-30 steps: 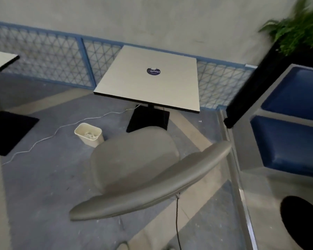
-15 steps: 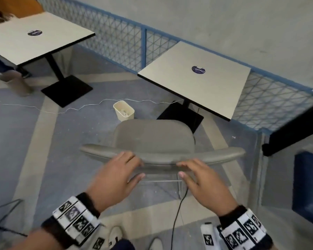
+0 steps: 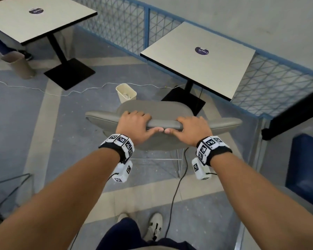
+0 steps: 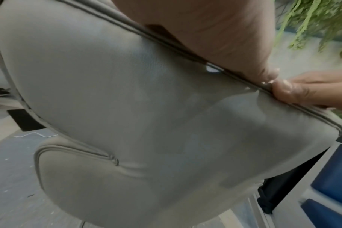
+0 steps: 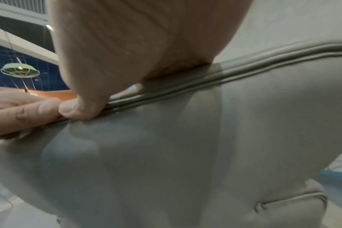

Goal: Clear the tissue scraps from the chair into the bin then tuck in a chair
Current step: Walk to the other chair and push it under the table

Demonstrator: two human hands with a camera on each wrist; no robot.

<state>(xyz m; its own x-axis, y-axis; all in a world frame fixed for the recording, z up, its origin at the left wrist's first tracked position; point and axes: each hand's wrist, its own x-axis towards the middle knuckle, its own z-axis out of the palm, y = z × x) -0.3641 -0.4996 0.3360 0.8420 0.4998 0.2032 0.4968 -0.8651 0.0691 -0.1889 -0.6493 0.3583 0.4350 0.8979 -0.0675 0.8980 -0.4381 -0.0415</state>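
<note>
Left hand [image 3: 134, 126] and right hand [image 3: 192, 129] each in a closed grip over the padded grey chair's [image 3: 163, 112] backrest top, thumbs touching behind, chair facing square pale counter [image 3: 197, 58], cream plastic bin [image 3: 126, 92] just beyond seat

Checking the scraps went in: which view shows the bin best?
The head view: the cream bin stands on the floor beyond the chair, with white scraps inside. Both wrist views show only the chair back and thumbs, no bin.
</note>
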